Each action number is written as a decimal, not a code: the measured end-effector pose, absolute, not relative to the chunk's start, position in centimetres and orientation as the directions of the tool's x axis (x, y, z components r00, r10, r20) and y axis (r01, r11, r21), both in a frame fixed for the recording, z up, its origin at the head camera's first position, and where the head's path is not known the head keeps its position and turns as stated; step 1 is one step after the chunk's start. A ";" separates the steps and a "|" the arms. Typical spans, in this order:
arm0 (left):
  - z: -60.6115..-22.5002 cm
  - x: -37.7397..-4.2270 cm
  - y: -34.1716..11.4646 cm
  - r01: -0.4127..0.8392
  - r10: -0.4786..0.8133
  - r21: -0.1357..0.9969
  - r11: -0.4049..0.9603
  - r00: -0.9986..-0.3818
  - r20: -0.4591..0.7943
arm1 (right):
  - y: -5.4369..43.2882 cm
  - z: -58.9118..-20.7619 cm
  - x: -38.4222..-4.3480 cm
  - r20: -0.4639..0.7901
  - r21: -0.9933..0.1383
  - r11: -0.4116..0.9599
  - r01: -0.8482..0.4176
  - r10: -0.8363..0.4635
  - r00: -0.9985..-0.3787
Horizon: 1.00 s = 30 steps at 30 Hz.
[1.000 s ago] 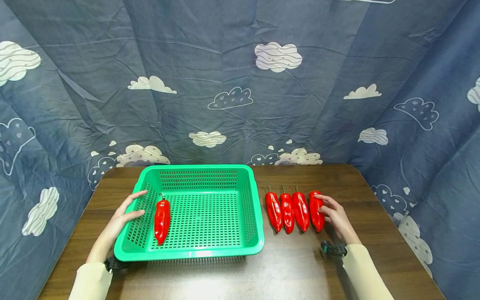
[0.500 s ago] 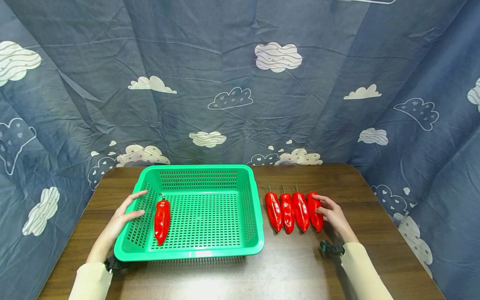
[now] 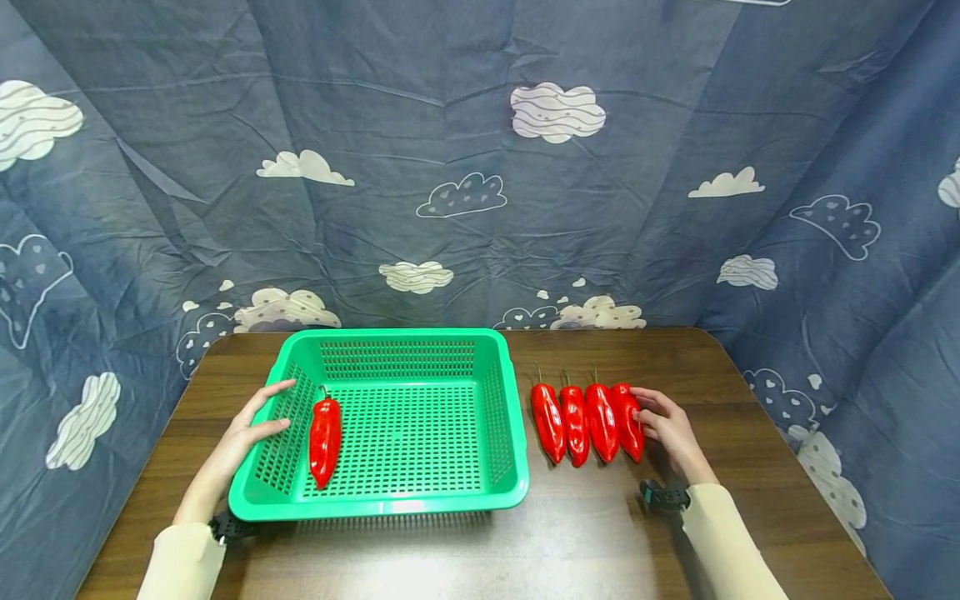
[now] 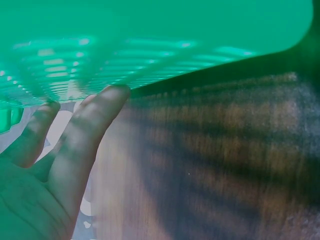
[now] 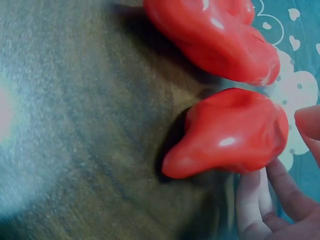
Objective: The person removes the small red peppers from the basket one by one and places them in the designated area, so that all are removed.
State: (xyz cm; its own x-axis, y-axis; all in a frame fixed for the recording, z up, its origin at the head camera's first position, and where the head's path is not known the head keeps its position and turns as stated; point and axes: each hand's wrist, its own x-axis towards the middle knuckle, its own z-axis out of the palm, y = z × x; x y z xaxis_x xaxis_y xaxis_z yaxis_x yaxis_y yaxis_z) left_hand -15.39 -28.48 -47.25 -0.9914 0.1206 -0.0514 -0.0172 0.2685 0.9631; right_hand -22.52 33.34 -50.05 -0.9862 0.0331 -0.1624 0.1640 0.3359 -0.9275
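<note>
In the head view, my right hand [image 3: 670, 429] is at the right side of the rightmost red pepper [image 3: 627, 421], its fingers against it. The right wrist view shows fingers [image 5: 250, 200] touching that pepper [image 5: 235, 132], with the thumb standing apart from it. Three more red peppers [image 3: 575, 425] lie side by side to its left, stems pointing away. My left hand [image 3: 238, 433] is at the left side of a green plastic basket [image 3: 378, 506], fingers spread over its rim. One red pepper [image 3: 325, 442] lies inside the basket, near its left wall.
Basket and peppers stand on a brown wooden table [image 3: 570, 533]. Behind it and at both sides hangs a dark blue curtain [image 3: 480, 250] with cloud prints. A black band [image 3: 663, 496] is on the right wrist.
The rightmost pepper has slid slightly left with my right hand, closer to its neighbour, and its top has turned left. My left hand and the basket look unchanged.
</note>
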 end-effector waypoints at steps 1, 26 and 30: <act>-47.2 -15.4 -28.5 -0.011 0.121 0.962 0.272 -0.992 -0.046 | 33.4 -50.0 -22.5 -0.154 -0.930 0.332 0.157 0.037 -0.987; -47.1 -15.5 -28.4 -0.017 0.122 0.963 0.268 -0.991 -0.051 | 31.4 -46.7 -22.5 -0.015 -0.972 0.233 0.017 0.008 -1.000; -47.1 -15.5 -28.4 -0.030 0.121 0.963 0.269 -0.991 -0.065 | 30.4 -46.1 -22.4 -0.005 -0.974 0.226 0.002 -0.009 -1.000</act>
